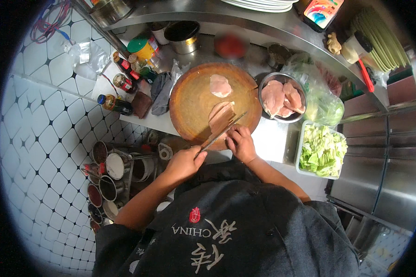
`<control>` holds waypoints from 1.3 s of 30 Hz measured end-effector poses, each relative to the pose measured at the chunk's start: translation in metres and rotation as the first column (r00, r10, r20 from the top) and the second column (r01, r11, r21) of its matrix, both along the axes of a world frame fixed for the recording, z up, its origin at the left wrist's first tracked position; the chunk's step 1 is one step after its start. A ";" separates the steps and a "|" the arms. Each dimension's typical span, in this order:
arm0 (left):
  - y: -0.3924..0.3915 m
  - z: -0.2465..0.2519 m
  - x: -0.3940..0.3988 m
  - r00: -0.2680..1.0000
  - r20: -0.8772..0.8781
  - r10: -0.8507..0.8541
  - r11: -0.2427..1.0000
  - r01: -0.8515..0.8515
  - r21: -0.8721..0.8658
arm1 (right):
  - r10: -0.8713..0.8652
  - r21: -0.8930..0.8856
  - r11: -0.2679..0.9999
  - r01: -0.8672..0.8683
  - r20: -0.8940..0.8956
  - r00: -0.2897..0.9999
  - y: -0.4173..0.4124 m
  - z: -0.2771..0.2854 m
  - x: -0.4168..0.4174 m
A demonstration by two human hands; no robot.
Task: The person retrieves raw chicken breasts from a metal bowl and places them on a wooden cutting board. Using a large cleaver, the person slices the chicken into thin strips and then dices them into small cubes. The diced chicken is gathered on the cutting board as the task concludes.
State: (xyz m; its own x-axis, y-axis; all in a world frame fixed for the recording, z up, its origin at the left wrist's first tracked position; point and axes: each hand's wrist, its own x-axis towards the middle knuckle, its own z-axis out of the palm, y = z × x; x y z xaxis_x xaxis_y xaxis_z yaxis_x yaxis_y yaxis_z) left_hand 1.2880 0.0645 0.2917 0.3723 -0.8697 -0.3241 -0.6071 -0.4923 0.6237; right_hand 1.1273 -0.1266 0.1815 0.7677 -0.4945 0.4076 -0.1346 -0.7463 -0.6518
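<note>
On the round wooden chopping block [190, 100], my left hand [185, 162] grips a knife [219, 134] by its handle, the blade slanting up to the right. The blade lies over or against the lower edge of a piece of raw chicken [222, 112] with cut lines across it. My right hand [241, 142], fingers curled, rests beside the blade at the meat's near end; whether it pinches any meat is hidden. Farther back on the block lies another, smaller piece of raw chicken [220, 86]. A metal bowl [305, 104] holding several raw chicken breasts [274, 95] stands right of the block.
Chopped lettuce [322, 149] fills a plastic tub [298, 162] at right, below bagged vegetables [324, 107]. Sauce bottles [116, 104], a grey cloth [162, 91] and a brown block [141, 104] lie left. A steel shelf [194, 18] overhangs the back, carrying plates [263, 4] and a phone [322, 14].
</note>
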 end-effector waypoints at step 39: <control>-0.020 -0.005 -0.007 1.000 -0.003 0.023 1.000 -0.023 0.009 | 0.004 0.024 1.000 -0.004 -0.003 1.000 0.000 -0.010 -0.014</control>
